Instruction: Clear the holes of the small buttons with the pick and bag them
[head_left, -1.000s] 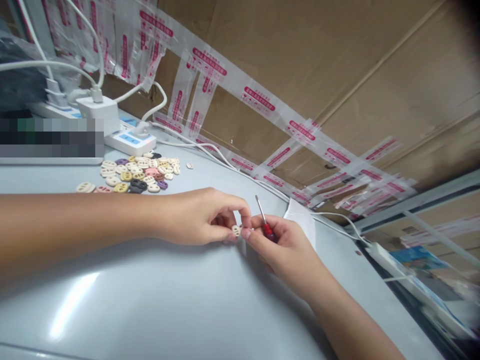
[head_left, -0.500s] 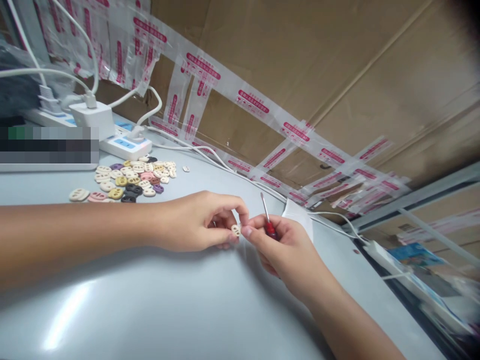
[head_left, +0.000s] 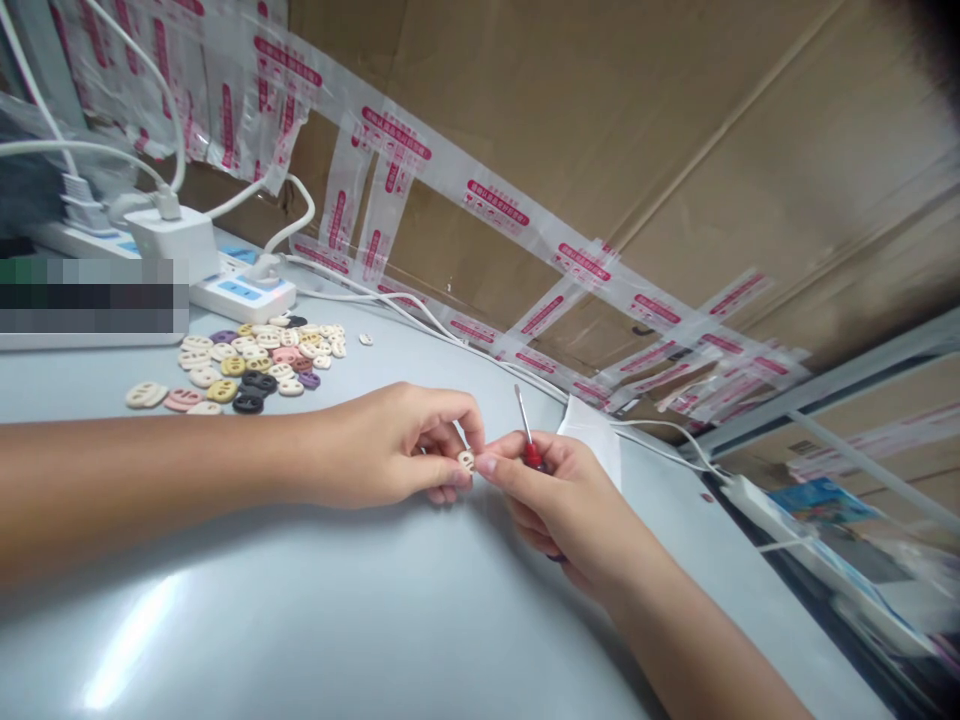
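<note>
Over the grey table, my left hand [head_left: 409, 447] pinches a small cream button-like piece [head_left: 466, 461] with openings in it, between thumb and fingers. Tucked in the curled fingers of my right hand [head_left: 574, 495] is a screwdriver [head_left: 532, 456], its red handle partly hidden and its metal shaft pointing up. The thumb and forefinger of that hand meet right beside the cream piece; whether they grip part of it is too small to tell. Behind my left forearm lies a pile of similar oval pieces [head_left: 259, 358] in cream, yellow, pink, black, brown and purple.
A white power strip [head_left: 251, 297] with plugs and a charger [head_left: 172, 243] stands at the back left. White cables [head_left: 420, 318] run along the taped cardboard [head_left: 525, 90]. One loose piece [head_left: 365, 340] lies apart from the pile. Behind my right hand is a white sheet [head_left: 589, 430].
The whole view has shifted slightly. The cream piece is turned a little between my left fingers, and both hands keep nearly the same place.
</note>
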